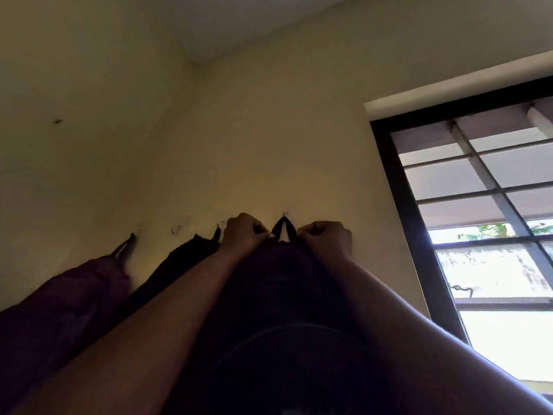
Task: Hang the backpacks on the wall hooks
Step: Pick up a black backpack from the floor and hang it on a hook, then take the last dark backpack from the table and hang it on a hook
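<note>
Backpacks hang in a row on the yellow wall. The purple backpack is far to the left, held up by its top strap. The black backpack hangs next to it, also by its top strap. Between those two, a small empty hook sticks out of the wall.

The dark backpack is right in front, close against the wall. Its top loop is pulled up into a point at the hook. I think the loop has caught, but the hook is tiny and hard to see.

The left hand pinches the bag top on one side of the loop. The right hand pinches the other side. Both hands are curled tight on the bag, apart, with the loop between them. Holding both sides likely keeps the loop open and carries the bag's weight.

A window is on the right. Letting go slowly would show if the hook holds.
</note>
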Tool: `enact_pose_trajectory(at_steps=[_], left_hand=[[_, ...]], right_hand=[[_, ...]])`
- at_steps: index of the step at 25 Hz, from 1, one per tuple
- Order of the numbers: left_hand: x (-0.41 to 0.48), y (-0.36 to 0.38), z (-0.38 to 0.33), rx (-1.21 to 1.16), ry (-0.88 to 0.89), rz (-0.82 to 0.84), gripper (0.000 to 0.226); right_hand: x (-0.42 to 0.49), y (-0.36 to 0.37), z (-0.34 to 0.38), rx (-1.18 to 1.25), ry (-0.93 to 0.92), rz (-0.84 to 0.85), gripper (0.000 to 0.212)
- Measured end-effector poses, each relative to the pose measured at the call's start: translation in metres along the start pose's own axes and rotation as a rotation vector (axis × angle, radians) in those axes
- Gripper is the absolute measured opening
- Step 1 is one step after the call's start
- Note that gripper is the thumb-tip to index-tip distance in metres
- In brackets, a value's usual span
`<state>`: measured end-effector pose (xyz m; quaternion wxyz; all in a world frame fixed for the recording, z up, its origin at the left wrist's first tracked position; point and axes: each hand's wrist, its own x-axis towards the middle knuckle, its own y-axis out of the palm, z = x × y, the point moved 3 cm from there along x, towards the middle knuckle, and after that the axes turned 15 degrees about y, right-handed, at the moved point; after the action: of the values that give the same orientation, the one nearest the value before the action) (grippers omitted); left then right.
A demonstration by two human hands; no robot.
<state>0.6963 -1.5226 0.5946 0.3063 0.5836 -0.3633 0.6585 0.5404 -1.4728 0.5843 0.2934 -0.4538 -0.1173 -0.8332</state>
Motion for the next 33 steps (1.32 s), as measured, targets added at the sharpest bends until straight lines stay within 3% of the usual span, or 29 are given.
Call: enact_pose_trajectory(at_steps=[4,11,19,28,33], left_hand=[[-0.025,-0.022,-0.023,-0.094,-0.146,0.008,0.038],[-0.078,-0.048,-0.085,-0.276,-0.349,0.025,0.046],[-0.142,-0.077,-0.16,-0.465,-0.343,0.079,0.057],[-0.3,-0.122,-0.262,-0.871,-0.653,0.135,0.058],[-0.382,-0.115,-0.341,-1.066,-0.856,0.28,0.061]], right_hand=[[-0.026,-0.016,-0.004,0.11,0.091,0.179,0.031],[-0.088,-0.058,-0.011,0.279,0.171,0.247,0.036],[-0.174,-0.128,-0.017,0.348,0.374,0.282,0.038],[-0.361,-0.222,-0.017,0.422,0.652,0.253,0.045],[-0.453,-0.31,-0.019,0.315,0.819,0.085,0.046]])
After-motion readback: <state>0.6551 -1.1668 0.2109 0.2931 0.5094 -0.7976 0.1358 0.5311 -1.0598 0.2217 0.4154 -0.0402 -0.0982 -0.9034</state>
